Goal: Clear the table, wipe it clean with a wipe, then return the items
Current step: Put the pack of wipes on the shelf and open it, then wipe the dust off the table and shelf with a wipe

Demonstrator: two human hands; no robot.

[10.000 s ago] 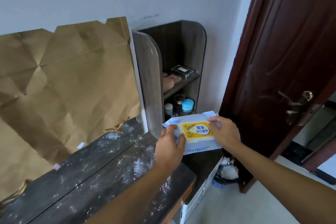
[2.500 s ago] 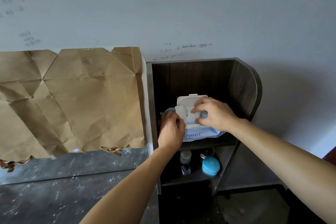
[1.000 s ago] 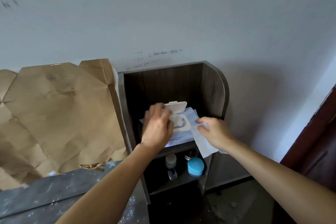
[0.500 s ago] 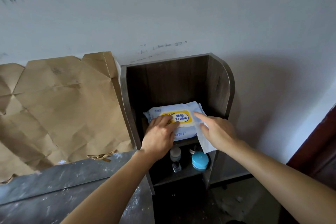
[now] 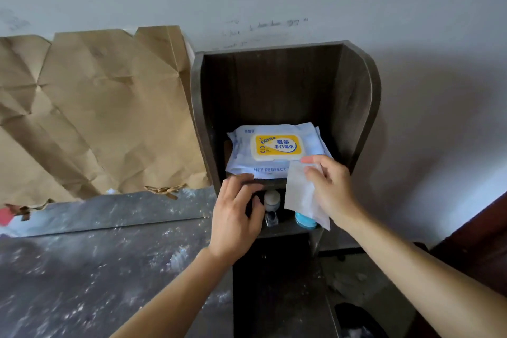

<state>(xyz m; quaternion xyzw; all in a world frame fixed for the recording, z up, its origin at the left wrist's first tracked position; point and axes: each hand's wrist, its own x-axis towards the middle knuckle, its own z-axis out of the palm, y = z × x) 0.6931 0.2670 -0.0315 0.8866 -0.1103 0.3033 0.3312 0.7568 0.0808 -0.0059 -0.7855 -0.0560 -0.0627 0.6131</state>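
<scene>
The right hand [image 5: 327,186] pinches a white wipe [image 5: 303,196] just below the wipes pack [image 5: 277,149] on the shelf [image 5: 356,107]; the left hand [image 5: 237,217] hovers open beside it.

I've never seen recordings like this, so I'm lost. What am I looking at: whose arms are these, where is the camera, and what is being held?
There is no machine: these are a person's two bare arms, filmed by one camera worn on the head, looking forward and down. The right hand pinches a white wipe. The left hand is open and holds nothing. A pack of wipes, lid closed, lies on the upper board of a shelf unit; small bottles stand below. At left is a dusty table, with brown paper behind it.
</scene>
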